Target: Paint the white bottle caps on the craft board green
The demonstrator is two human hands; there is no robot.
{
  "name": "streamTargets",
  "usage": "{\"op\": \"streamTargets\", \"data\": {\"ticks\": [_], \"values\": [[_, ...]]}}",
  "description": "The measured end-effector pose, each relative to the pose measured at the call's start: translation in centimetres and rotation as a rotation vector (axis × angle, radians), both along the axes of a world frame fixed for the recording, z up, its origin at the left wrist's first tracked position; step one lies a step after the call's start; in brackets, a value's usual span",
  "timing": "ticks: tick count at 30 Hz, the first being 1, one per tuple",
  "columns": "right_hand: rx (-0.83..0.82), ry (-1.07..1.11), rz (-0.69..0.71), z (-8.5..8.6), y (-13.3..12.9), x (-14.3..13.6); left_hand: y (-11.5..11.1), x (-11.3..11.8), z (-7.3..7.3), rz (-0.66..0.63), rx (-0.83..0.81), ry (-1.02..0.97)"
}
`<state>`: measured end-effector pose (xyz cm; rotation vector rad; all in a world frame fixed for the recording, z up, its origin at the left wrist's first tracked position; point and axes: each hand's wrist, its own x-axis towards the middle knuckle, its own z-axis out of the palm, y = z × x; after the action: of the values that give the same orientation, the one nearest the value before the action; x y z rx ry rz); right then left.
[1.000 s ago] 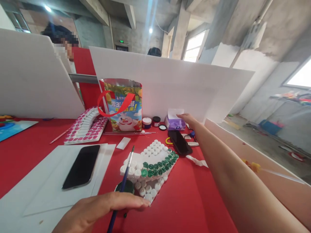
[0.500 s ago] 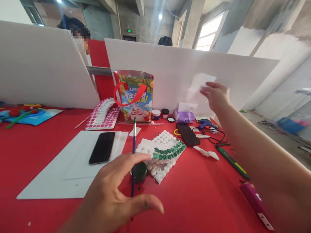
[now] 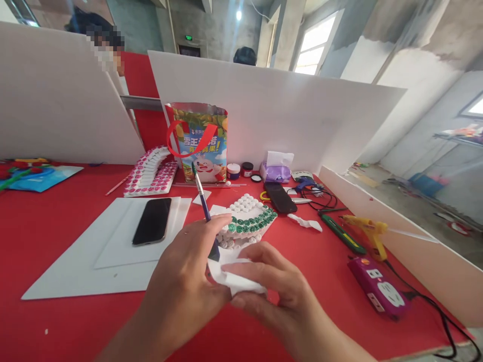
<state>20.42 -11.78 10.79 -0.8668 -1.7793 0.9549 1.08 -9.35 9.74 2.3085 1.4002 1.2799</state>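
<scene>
My left hand (image 3: 184,271) is closed around a paintbrush (image 3: 202,196) with a dark blue handle, its green-tipped bristles pointing up and away. Pinched in my right hand (image 3: 281,286) is a crumpled white tissue (image 3: 239,276), which meets the fingers of my left hand. Just beyond both hands lies a fan-shaped piece (image 3: 252,221) covered in small rolled rosettes; its curved rows are painted green, the others white. My hands cover its near part. The dark green paint pot near my left hand is mostly hidden.
A black phone (image 3: 153,221) lies on white sheets (image 3: 75,271) at left. Behind stand a pink-dotted piece (image 3: 151,173), a printed bag (image 3: 204,146) and a purple tissue pack (image 3: 276,172). At right are a cutter (image 3: 343,235), a yellow glue gun (image 3: 368,234) and a magenta box (image 3: 377,289) with a cord.
My right hand has come down from the tissue pack with the tissue to my left hand. The brush now leans further left. The view has shifted right.
</scene>
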Motion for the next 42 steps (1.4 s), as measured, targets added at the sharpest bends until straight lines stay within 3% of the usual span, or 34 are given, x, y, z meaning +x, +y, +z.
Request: {"op": "streamTargets", "data": {"ticks": [6,8,19,25,29,32,35,42], "values": [[0.428,-0.281,0.106,-0.5,-0.9,-1.0,-1.4,-1.3,-0.7,-0.016,-0.149,-0.048],[0.512,-0.332,0.080,-0.6,-1.3,-1.3,-1.7,-1.4,-0.7,-0.025,-0.179,-0.069],[0.659,-0.535,0.042,-1.3,-2.0,0.3,-2.3,-1.6,-0.1,-0.072,-0.292,-0.085],[0.557,-0.663,-0.230,-3.6,-1.4,0.7,-1.4,-4.0,0.2,0.076,-0.251,-0.188],[0.459,-0.835,-0.153,-6.3,-1.9,-1.2,-1.2,-4.4,-0.2,0.111,-0.237,-0.260],[0.423,-0.904,-0.020,-7.5,-2.3,-1.7,-1.3,-4.6,-0.6,0.123,-0.246,-0.297],[0.425,-0.870,0.051,-7.6,-2.2,-1.0,-1.5,-5.2,-0.9,0.125,-0.254,-0.298],[0.351,-0.696,-0.017,-6.7,-0.6,-0.6,-1.6,-5.9,-1.6,0.108,-0.273,-0.296]]}}
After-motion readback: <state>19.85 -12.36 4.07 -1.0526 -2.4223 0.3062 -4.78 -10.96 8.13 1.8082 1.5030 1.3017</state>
